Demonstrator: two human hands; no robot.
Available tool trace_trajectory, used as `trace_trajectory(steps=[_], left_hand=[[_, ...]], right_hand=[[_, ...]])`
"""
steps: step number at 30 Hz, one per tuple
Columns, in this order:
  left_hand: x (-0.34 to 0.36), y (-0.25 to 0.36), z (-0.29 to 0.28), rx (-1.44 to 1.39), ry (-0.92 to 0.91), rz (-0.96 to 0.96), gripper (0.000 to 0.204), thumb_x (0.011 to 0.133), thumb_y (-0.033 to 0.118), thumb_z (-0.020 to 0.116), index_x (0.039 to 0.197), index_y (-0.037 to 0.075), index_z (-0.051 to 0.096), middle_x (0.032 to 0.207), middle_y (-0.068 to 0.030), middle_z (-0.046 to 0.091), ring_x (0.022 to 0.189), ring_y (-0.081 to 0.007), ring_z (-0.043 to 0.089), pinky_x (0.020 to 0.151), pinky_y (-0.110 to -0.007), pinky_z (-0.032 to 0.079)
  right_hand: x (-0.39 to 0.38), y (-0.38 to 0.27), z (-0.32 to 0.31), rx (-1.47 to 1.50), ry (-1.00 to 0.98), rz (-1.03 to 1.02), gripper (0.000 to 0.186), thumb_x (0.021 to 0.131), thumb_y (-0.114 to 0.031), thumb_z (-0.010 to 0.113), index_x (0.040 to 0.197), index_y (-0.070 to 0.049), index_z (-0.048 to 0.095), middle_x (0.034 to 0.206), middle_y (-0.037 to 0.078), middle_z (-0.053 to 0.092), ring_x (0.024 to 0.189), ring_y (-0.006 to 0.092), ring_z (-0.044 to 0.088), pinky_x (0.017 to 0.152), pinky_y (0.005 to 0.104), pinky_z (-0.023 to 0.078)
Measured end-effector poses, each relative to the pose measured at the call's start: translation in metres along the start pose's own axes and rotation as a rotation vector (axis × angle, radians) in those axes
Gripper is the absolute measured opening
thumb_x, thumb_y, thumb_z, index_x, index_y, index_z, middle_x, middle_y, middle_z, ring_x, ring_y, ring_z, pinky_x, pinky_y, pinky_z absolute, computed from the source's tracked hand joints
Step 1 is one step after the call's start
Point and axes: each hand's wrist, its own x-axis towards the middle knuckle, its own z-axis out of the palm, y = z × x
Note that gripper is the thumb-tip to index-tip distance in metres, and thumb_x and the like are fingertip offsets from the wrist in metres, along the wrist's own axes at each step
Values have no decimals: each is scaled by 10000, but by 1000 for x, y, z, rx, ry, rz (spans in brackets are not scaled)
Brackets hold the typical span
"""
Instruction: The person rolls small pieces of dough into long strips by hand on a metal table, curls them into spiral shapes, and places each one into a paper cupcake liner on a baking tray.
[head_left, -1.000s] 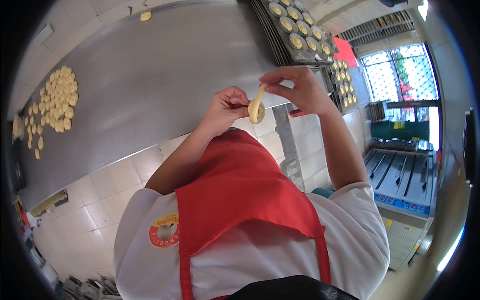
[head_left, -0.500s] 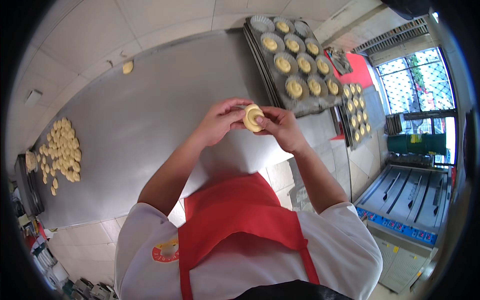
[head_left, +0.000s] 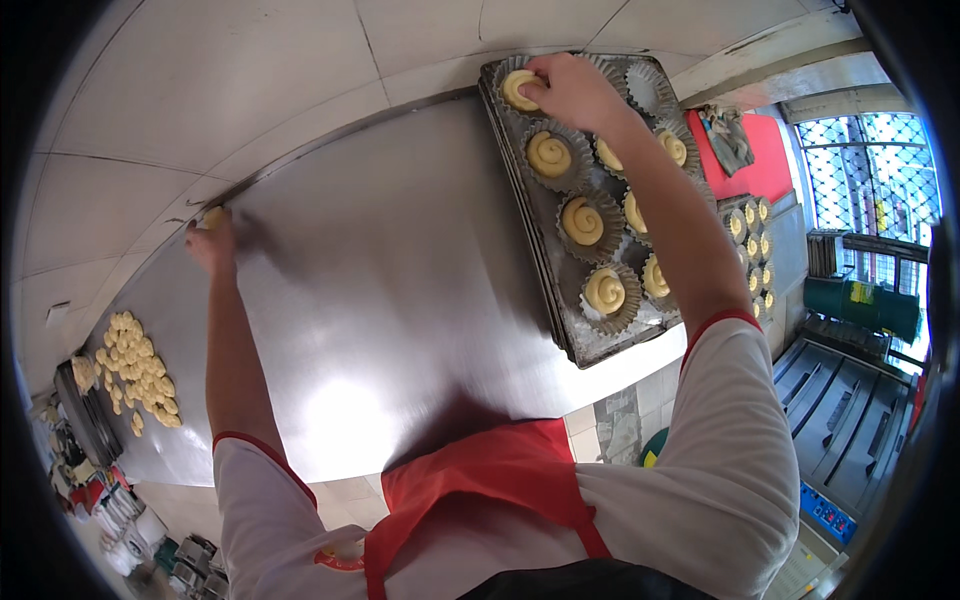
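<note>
At the far left corner of the tray, my right hand (head_left: 578, 92) pinches a coiled dough bun (head_left: 519, 91) set in a fluted cup. The pale yellow spiral lies under my thumb and fingertips. Far to the left, my left hand (head_left: 212, 248) closes on a small piece of dough (head_left: 214, 217) by the table's back edge; its fingertips are partly hidden. Several more coiled buns (head_left: 582, 220) sit in fluted cups on the dark baking tray (head_left: 560, 318). My right forearm hides part of the tray. One fluted cup (head_left: 645, 90) at the back holds no bun.
Many dough pieces (head_left: 135, 365) are heaped at the left end of the steel table (head_left: 380, 260). Beyond the tray lie a red surface (head_left: 755, 160) with a cloth (head_left: 728, 140) and another tray of buns (head_left: 750, 230). A tiled wall (head_left: 290, 90) borders the table's back.
My hands have moved apart from the middle. The right carried the coiled bun to the tray's far corner cup; the left reached out to the lone dough piece. My view has shifted toward the tray.
</note>
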Motion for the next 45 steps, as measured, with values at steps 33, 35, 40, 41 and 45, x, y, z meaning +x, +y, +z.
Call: trace_trajectory(steps=[33, 35, 40, 41, 45], left_hand=[[-350, -132, -263, -879, -443, 550, 588, 921, 117, 776, 1448, -4, 543, 1426, -245, 585, 1344, -431, 557, 1123, -525, 466], [-357, -118, -263, -914, -448, 597, 597, 933, 133, 762, 1462, -19, 530, 1456, -253, 573, 1372, -436, 541, 1146, -525, 439], [-405, -60, -274, -948, -975, 770, 688, 1011, 300, 659, 1575, -29, 444, 1633, -311, 421, 1544, -512, 361, 1269, -584, 267], [-426, -56, -261, -918, -954, 796, 717, 1021, 342, 630, 1597, -27, 413, 1656, -313, 385, 1562, -523, 311, 1277, -601, 230], [-441, -55, -190, -612, -643, 812, 798, 1073, 458, 515, 1678, -6, 281, 1726, -308, 261, 1612, -551, 142, 1289, -667, 116]], right_hand=[[-242, -275, 301, -309, 180, -8, 1016, 1046, -732, 365, 1683, 45, 213, 1755, 276, 203, 1627, 481, 133, 1307, 628, 130], [-246, -268, 320, -328, 178, -32, 1002, 1056, -716, 357, 1678, 57, 215, 1754, 275, 206, 1626, 478, 142, 1312, 613, 138], [-412, -269, 346, -399, -254, -72, 868, 1090, -555, 415, 1684, 46, 217, 1771, 246, 184, 1638, 464, 137, 1320, 585, 165], [-473, -259, 374, 276, -53, -10, 850, 1080, -521, 450, 1690, 26, 223, 1773, 250, 173, 1637, 470, 138, 1316, 592, 177], [-475, -260, 315, -103, -138, -98, 833, 1066, -496, 481, 1703, -21, 233, 1777, 258, 140, 1637, 483, 128, 1316, 609, 156]])
